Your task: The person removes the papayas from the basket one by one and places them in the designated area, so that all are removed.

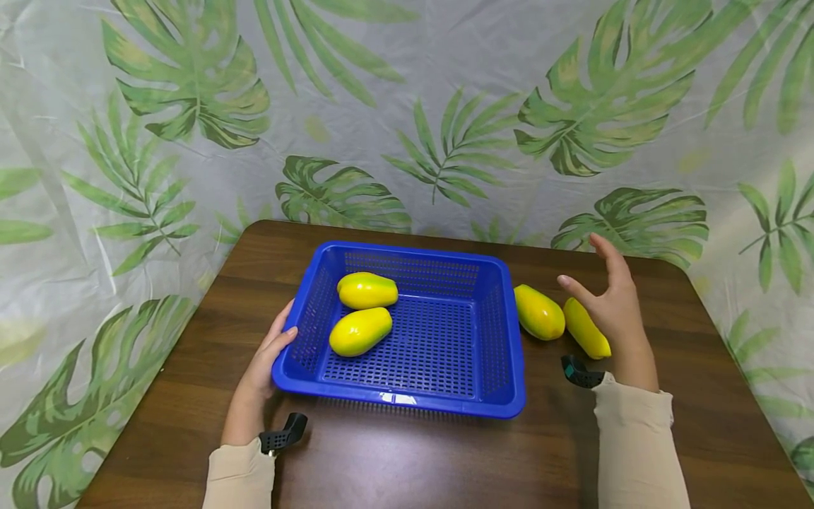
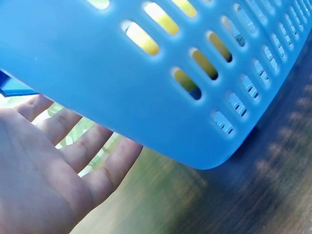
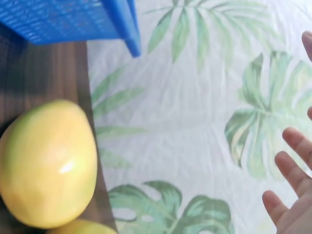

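In the head view, a rectangular blue plastic basket [image 1: 454, 406] with perforated walls and a mesh floor is at the middle of a dark brown wood-grained table [image 1: 420, 466]. Inside it, towards its left wall, are two glossy yellow oval fruits tinged with green: the rear fruit [image 1: 367, 290] and, close in front of it, the front fruit [image 1: 361, 331]. The left hand [image 1: 263, 359] touches the basket's left side, its thumb at the rim. Just outside the right wall lies a plump yellow-green oval fruit [image 1: 539, 312], and beside it a longer yellow fruit [image 1: 585, 329], partly covered by the right hand [image 1: 615, 311]. That hand holds nothing, thumb and index finger spread wide apart. Beige sleeves [image 1: 639, 442] cover the forearms, a black wrist mount [image 1: 282, 433] shows at the left wrist, and a pale cloth printed with green leaves [image 1: 458, 71] hangs behind the table. In the left wrist view, the slotted wall fills much of the frame, with yellow showing through several slots; four fingers reach to the basket's edge, their tips hidden, so I cannot tell whether they curl round it. In the right wrist view, a basket corner is at upper left, one large fruit lies below it with part of another, and spread fingertips enter at the right, clear of both.
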Available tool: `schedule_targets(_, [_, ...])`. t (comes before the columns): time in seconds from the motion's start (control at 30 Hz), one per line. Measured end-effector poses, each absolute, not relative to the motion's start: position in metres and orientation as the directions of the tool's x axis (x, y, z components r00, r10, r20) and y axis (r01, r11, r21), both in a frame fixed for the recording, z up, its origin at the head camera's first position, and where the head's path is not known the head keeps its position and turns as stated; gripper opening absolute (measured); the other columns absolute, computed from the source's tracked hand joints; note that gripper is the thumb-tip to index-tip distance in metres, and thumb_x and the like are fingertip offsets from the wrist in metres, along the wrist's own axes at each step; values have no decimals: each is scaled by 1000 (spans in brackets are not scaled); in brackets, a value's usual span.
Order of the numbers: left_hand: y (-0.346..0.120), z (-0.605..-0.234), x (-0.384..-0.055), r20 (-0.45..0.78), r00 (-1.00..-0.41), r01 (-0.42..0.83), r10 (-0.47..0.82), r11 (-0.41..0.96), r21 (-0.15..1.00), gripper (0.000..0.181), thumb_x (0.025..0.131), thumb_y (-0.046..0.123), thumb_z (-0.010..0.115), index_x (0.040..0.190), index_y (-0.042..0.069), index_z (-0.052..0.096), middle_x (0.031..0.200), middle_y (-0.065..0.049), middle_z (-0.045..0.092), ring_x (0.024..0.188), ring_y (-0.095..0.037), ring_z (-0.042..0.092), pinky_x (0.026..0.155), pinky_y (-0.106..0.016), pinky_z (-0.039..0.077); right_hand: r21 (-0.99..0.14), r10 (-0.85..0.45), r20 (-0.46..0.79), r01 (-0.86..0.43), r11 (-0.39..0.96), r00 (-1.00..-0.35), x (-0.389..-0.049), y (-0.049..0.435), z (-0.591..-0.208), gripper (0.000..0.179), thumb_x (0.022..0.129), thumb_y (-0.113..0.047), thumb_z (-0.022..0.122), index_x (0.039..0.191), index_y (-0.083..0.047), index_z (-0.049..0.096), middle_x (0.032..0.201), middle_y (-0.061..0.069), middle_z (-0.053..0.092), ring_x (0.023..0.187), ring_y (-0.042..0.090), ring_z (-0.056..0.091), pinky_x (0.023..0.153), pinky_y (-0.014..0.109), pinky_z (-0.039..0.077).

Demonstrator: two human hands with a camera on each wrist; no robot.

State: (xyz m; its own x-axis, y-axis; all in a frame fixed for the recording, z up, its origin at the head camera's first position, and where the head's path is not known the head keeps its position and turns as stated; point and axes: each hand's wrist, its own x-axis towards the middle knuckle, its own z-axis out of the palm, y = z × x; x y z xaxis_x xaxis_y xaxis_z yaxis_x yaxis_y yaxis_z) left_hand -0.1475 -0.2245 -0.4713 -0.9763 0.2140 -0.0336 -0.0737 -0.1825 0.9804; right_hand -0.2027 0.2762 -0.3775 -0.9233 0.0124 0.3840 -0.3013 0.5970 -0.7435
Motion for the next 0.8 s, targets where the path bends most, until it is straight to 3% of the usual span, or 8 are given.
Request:
schedule_targets(0.23, [-224,-471,-147,-30,-977,-68,211,-177,982,53,96,21,31,145,19,9,146,-12,10,125,-36,21,93,-47,26,-724,-36,383,-324,609,-923,-207,258,-366,75,79,-22,69,142,-21,28,143,3,26,128,28,21,99,54,13])
schedule_targets(0.53, [-225,-471,-147,-49,-978,-86,203,-178,980,53,97,21,30,145,19,9,146,-12,10,123,-35,23,92,-42,29,-712,-132,382,-382,589,-915,-218,232,-357,76,78,-25,70,141,-30,28,142,-2,28,128,24,22,97,56,16])
schedule_targets(0.8, [-225,-471,-147,-42,-975,-85,216,-195,977,53,97,19,30,145,19,8,145,-14,11,122,-36,25,90,-38,33,-667,-240,402,-462,585,-884,-227,207,-356,77,76,-27,72,140,-24,30,143,0,27,129,25,20,97,56,16])
